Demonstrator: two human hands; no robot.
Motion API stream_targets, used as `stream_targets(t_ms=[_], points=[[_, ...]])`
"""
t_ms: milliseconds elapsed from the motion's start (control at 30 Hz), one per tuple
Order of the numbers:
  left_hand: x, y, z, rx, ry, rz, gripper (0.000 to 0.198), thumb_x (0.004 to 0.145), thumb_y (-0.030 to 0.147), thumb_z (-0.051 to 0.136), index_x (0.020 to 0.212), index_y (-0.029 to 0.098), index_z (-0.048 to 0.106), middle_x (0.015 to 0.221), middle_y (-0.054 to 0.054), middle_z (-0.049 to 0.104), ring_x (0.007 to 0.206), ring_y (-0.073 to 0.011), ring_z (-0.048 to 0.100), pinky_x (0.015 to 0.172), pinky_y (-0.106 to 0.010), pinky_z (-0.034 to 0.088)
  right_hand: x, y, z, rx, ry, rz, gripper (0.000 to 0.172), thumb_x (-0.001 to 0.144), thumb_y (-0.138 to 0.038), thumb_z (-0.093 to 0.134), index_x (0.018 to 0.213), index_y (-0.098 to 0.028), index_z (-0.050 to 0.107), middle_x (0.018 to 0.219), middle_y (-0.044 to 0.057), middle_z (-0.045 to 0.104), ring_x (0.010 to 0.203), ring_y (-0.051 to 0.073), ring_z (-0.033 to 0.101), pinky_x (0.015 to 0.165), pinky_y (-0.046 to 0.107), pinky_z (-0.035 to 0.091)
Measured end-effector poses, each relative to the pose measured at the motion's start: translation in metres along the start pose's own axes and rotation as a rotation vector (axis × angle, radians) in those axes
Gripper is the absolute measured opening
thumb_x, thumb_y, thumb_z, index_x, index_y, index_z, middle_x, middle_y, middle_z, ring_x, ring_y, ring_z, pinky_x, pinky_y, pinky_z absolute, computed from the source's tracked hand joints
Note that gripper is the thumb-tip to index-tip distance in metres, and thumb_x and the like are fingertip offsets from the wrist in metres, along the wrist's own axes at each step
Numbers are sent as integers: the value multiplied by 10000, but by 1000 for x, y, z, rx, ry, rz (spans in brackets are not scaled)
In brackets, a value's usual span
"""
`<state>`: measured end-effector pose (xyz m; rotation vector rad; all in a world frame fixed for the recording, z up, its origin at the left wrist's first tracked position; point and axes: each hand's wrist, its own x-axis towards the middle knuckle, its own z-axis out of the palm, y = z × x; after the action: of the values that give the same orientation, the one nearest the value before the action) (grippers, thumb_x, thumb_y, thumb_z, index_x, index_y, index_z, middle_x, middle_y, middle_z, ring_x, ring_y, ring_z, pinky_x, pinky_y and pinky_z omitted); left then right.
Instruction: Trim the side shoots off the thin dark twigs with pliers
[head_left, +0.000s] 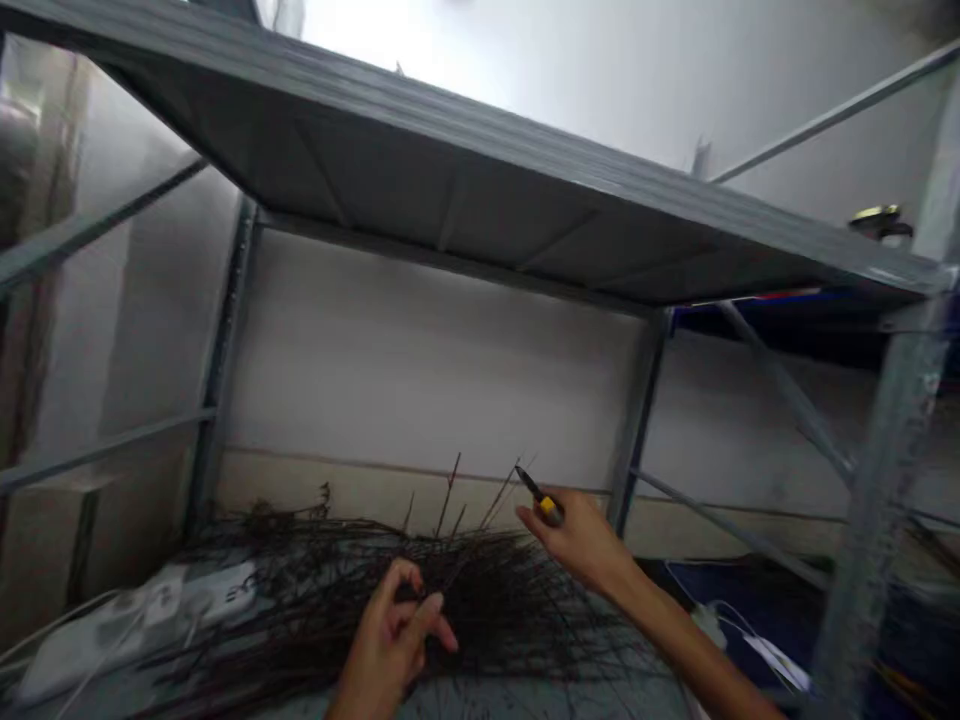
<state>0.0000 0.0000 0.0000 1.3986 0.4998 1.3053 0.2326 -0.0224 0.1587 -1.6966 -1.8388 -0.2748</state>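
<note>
My right hand [577,535] is closed around yellow-and-black pliers [547,505], whose dark jaws point up and to the left. The jaws are close to the upper end of a thin dark twig [499,495]; whether they touch it I cannot tell. That twig slants down toward my left hand [397,635], which has its fingers curled and its thumb and forefinger pinched on the lower part. Beneath and around both hands spreads a tangled heap of dark, thin twigs [300,620], with a few stems standing up from it.
White power strips [225,590] with plugs and cords lie at the left. Overhead runs a grey metal shelf [450,200], carried by upright posts [877,500]. A pale wall [435,370] closes the back. White cables [750,630] lie on a dark blue surface at the right.
</note>
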Motion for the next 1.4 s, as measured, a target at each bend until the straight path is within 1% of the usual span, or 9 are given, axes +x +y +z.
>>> stream_targets(t_ms=[167, 367, 533, 700, 933, 1167, 1300, 1400], points=[[-7, 6, 1, -3, -22, 2, 391, 915, 556, 586, 930, 271, 318, 671, -15, 748, 350, -22, 198, 361, -150, 118, 7, 13, -15, -24, 10, 37, 341, 842, -488, 590, 649, -208, 562, 639, 39, 636, 617, 188, 569, 606, 292, 356], [-7, 3, 4, -14, -23, 1, 389, 916, 555, 593, 929, 274, 325, 653, -10, 740, 352, -24, 226, 368, -154, 125, 9, 13, -24, -36, 0, 23, 347, 837, -485, 596, 626, -215, 544, 593, 12, 596, 580, 167, 532, 576, 282, 334], [-8, 6, 6, -28, -45, 1, 389, 917, 551, 595, 916, 273, 324, 661, -12, 742, 349, -20, 210, 365, -158, 102, 10, 8, -26, -44, -8, 7, 370, 834, -498, 598, 603, -219, 523, 573, 5, 570, 563, 160, 507, 571, 289, 322], [-11, 8, 6, -12, -31, 12, 393, 918, 553, 591, 920, 271, 319, 655, -14, 743, 351, -24, 230, 361, -148, 131, 13, 6, -28, -47, -24, 1, 374, 834, -512, 588, 611, -219, 525, 579, 10, 570, 562, 160, 503, 575, 292, 325], [-12, 12, 6, -13, -34, 19, 382, 923, 550, 583, 920, 271, 322, 652, -15, 742, 342, -23, 225, 351, -148, 126, 16, 6, -32, -59, -45, 4, 378, 830, -525, 595, 615, -221, 525, 570, 3, 564, 551, 161, 504, 559, 292, 317], [-15, 14, 8, -36, -34, 14, 386, 917, 548, 596, 904, 269, 329, 641, -7, 735, 347, -17, 201, 361, -152, 119, 14, 6, -34, -58, -63, -11, 362, 830, -508, 605, 620, -217, 557, 568, 10, 597, 546, 163, 529, 555, 287, 328], [-15, 16, 8, -27, -36, 10, 397, 907, 563, 603, 901, 268, 338, 633, -9, 734, 349, -22, 224, 366, -152, 131, 15, 5, -34, -55, -60, 6, 356, 845, -505, 593, 651, -207, 611, 578, 31, 636, 549, 169, 556, 548, 279, 341], [-16, 18, 8, -33, -34, 0, 408, 895, 577, 611, 898, 267, 346, 630, -11, 734, 348, -21, 221, 367, -155, 132, 16, 4, -34, -67, -50, 29, 376, 837, -515, 605, 624, -205, 612, 540, 32, 616, 508, 167, 536, 517, 280, 324]])
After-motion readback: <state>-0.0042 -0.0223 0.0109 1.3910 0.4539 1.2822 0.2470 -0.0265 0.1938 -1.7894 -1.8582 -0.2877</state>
